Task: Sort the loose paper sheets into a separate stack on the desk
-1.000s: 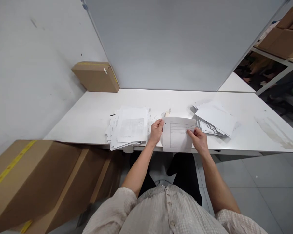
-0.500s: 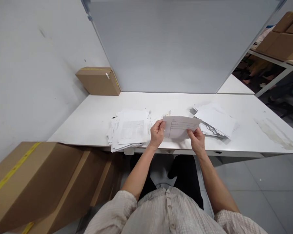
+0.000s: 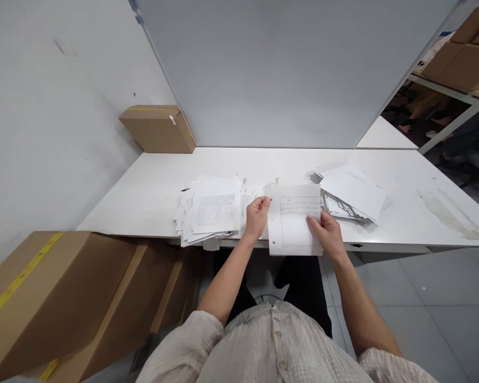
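Observation:
A printed sheet of paper with a ruled form and punched holes lies nearly flat in front of me, its near edge over the desk's front edge. My left hand pinches its left edge near the upper corner. On its right side, my right hand grips the sheet with the thumb on top; the fingers beneath are partly hidden. Left of my hands is an uneven stack of printed papers. To the right, a looser pile of papers is fanned out, with a blank white sheet on top.
The white desk meets a grey panel at the back. A cardboard box stands in the back left corner. Large cardboard boxes are at my lower left. More boxes sit on another table, with a person's feet below.
The sheet has tipped from a raised, slanted pose to nearly flat, showing more of its face. My right hand has shifted slightly right and down; the left has hardly moved.

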### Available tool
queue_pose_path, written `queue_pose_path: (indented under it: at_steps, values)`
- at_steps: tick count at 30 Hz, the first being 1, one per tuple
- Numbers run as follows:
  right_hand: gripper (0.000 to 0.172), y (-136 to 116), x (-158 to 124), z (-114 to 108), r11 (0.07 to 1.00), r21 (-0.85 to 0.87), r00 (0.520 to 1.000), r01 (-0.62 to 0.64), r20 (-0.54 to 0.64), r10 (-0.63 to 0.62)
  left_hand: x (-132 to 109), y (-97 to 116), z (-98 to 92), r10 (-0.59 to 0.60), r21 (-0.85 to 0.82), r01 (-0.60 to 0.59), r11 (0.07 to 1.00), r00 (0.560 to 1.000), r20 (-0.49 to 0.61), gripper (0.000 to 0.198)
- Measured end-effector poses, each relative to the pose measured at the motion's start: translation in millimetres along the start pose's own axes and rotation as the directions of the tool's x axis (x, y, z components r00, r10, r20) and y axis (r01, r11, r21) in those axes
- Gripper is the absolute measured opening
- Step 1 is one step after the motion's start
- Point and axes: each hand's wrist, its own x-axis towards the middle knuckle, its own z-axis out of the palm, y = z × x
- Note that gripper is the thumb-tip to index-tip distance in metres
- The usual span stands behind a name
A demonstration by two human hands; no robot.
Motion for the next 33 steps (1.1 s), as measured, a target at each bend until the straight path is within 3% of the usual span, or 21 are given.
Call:
queue_pose_path:
  at_steps: [3,5,7,11,14,24,33]
  values:
    - [0.028,16.8,-11.5,-14.2,0.962,0.107,0.957,-0.249,0.176,0.228,-3.5,-27.0,-9.5,-0.06,0.173,0.061,0.983,0.998,-0.01,0.025]
    - [0.028,26.1,-16.7,-21.8,0.916,0.138,0.91,-0.376,0.242,0.337,-2.3,-41.6,-14.7,-0.006,0.269,0.019,0.963,0.999,-0.048,0.02]
    - [0.026,30.3,-18.2,-24.9,0.895,0.143,0.892,-0.423,0.237,0.385,3.5,-51.0,-17.8,0.094,0.376,-0.075,0.924,0.995,-0.032,0.021]
    - [0.023,26.2,-10.1,-16.0,0.897,0.132,0.898,-0.422,0.197,0.393,24.0,-58.5,-18.1,0.273,0.488,-0.294,0.822,0.955,0.116,0.035]
    - [0.021,21.6,-0.8,-5.0,0.894,0.143,0.898,-0.426,0.186,0.398,35.5,-60.6,-16.5,0.313,0.532,-0.38,0.757,0.925,0.214,0.044]
    - [0.022,23.9,15.6,6.5,0.899,0.144,0.906,-0.414,0.162,0.391,37.1,-64.2,-15.2,0.287,0.589,-0.377,0.715,0.926,0.244,0.053]
    - [0.021,18.5,21.2,11.1,0.91,0.07,0.909,-0.409,0.118,0.4,36.4,-66.6,-16.6,0.286,0.535,-0.378,0.756,0.925,0.25,0.05]
